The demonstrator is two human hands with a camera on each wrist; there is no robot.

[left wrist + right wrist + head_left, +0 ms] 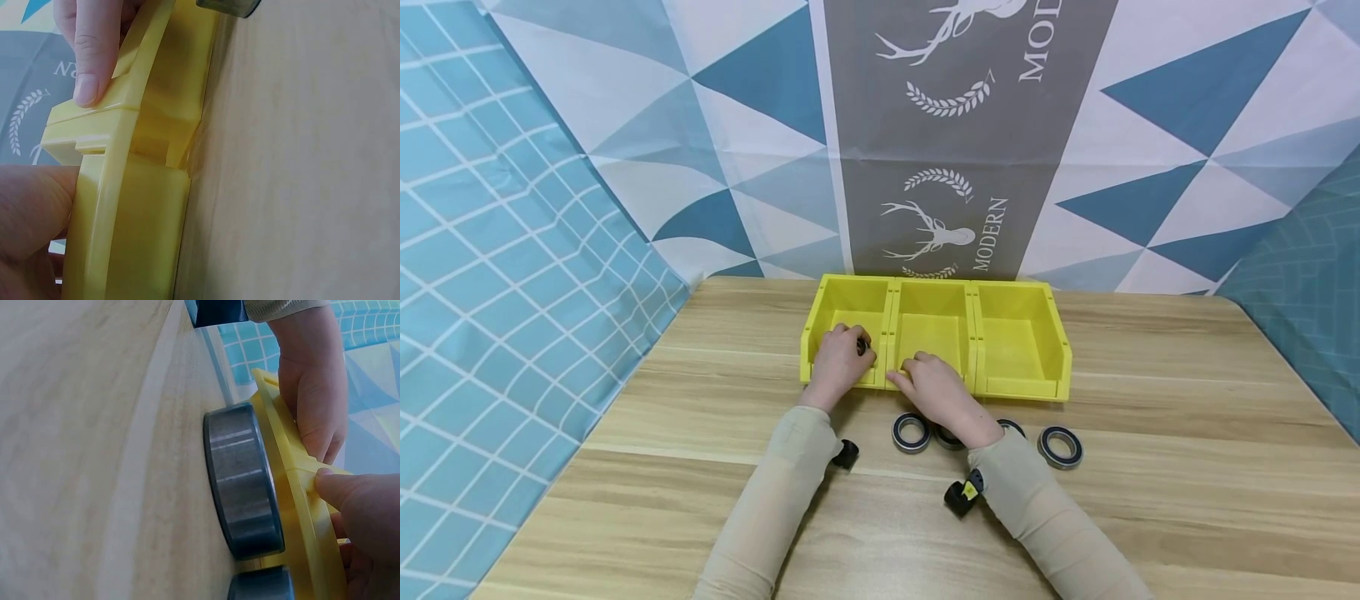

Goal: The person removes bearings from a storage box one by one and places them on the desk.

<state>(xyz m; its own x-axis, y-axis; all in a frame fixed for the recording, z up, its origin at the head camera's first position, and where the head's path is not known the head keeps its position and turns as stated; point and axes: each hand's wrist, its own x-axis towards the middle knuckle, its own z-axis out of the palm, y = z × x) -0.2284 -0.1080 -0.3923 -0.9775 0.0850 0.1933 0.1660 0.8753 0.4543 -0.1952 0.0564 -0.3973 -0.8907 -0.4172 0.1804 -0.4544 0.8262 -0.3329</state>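
Observation:
Three joined yellow bins (936, 387) stand in a row on the table. My left hand (842, 360) reaches into the left bin and holds a dark bearing (862, 344), mostly hidden by the fingers. At the front of the middle bin, my right hand (936, 387) grips the rim. Its thumb (334, 486) lies on the rim by the divider, with the other fingers curled inside the front wall. On the table below this hand are several ring bearings, including one bearing (912, 433) in front of the middle bin and another bearing (1060, 447) farther right.
Two more bearings lie partly under the right wrist, one of them a dark bearing (949, 438). A black wrist camera (846, 454) sits at the left cuff, another camera (961, 498) at the right. Patterned cloth (760, 167) hangs behind the wooden table (1180, 400).

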